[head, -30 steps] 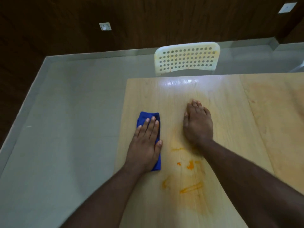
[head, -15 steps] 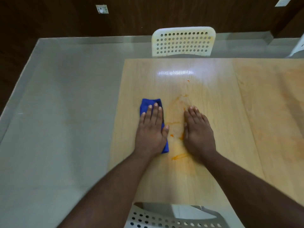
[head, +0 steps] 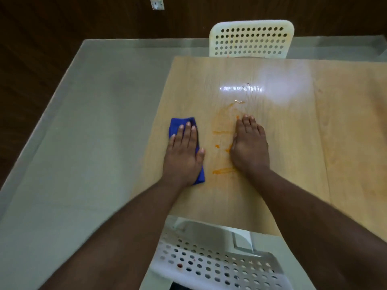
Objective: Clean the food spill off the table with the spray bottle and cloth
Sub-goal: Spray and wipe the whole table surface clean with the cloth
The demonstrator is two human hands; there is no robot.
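Left hand (head: pixel 184 158), fingers straight, flat on blue cloth (head: pixel 181 124) near surface (head: pixel 293 153) left edge; right hand (head: pixel 250 147) flat beside orange spill (head: pixel 223 170).

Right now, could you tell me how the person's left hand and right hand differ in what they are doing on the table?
The left hand presses flat on the folded blue cloth, while the right hand rests on bare wood. The left hand sits beside the orange spill, clear of it; the right hand's inner edge touches the smears. Both lie palm down with straight fingers on the table.
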